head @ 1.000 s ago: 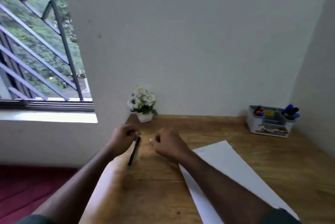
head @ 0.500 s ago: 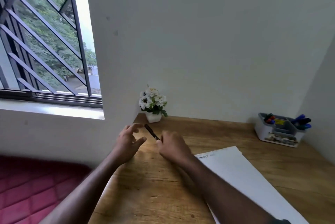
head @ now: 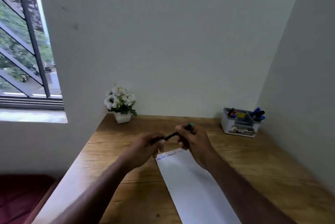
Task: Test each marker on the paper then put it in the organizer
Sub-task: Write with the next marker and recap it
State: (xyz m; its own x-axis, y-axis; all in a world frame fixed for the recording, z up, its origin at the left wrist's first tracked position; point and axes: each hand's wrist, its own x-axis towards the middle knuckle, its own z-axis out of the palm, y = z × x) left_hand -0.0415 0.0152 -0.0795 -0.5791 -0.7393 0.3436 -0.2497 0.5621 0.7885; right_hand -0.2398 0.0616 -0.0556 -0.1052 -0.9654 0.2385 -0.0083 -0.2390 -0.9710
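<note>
Fingers of both hands now grip marker.

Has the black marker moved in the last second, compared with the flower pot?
Yes. The marker has gone rightward, away from the flower pot, and now sits between both hands just above the paper.

Both hands grip one dark marker above the wooden surface: left hand on its near end, right hand toward its teal tip. White paper lies beneath; a grey organizer sits far right.
</note>
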